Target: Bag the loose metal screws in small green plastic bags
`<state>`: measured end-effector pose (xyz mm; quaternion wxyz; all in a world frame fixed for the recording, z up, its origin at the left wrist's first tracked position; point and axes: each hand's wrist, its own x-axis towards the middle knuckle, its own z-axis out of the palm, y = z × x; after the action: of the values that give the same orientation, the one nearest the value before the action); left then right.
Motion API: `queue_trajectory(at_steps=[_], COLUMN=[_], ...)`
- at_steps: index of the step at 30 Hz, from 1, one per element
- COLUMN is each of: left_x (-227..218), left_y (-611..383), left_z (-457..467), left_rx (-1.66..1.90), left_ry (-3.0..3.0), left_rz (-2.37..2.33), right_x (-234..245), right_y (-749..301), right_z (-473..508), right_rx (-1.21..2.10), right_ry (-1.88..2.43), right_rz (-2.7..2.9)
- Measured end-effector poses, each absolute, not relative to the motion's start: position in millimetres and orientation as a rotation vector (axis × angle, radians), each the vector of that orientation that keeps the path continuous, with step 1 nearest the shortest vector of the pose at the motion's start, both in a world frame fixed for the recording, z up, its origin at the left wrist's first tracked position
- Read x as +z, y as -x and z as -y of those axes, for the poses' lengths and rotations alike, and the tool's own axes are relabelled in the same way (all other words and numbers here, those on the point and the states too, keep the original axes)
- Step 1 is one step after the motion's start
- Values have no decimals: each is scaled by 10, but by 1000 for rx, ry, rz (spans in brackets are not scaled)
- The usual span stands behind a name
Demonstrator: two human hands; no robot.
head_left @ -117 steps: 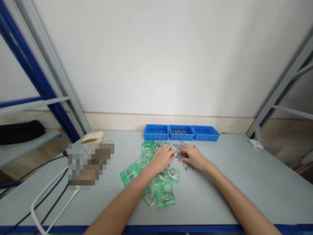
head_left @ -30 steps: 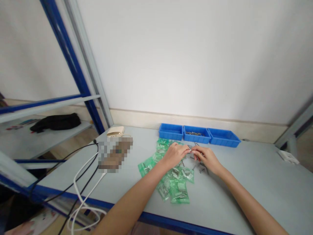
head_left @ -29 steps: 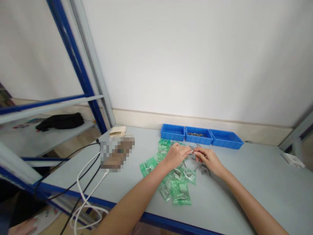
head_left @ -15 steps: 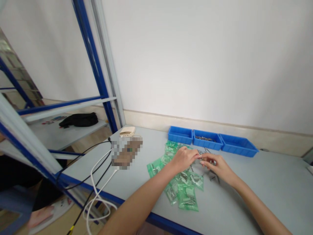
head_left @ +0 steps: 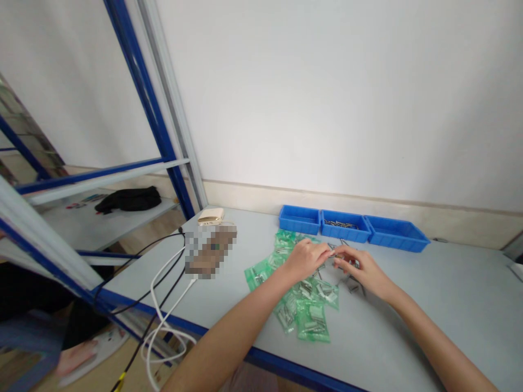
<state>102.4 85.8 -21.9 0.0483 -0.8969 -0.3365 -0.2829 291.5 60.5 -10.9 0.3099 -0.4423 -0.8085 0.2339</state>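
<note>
My left hand is closed above the green plastic bags, its fingertips meeting those of my right hand. Curled inward, my right hand has thumb and fingers pinched close together. Whatever lies between the fingertips is too small and too covered to name. Loose metal screw-like pieces lie on the table under and around my right hand. Several of the bags hold metal pieces and paler parts, spread below and left of my left hand.
Three blue bins stand along the wall; the middle bin contains long metal pieces. A pixelated phone-like object, a cream box-shaped device and cables occupy the left side. Blue-edged shelving rises there, with a person's foot below.
The view has shifted slightly, so the table appears a little higher. Both hands stay together at the same place, with only small finger movements.
</note>
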Motion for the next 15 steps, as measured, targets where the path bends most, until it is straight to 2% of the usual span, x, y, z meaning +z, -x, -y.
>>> queue_trajectory(at_steps=[9, 15], left_x=[-248, -280], left_y=[-1027, -1037], left_z=[-878, -903], left_rx=[-868, -883], left_ry=[2752, 2703], left_rz=[1002, 1056], right_x=[-102, -141], right_y=[-2918, -2931], right_z=[-604, -628], right_rx=[532, 341], right_ry=[1191, 1195], right_rz=[2116, 2170])
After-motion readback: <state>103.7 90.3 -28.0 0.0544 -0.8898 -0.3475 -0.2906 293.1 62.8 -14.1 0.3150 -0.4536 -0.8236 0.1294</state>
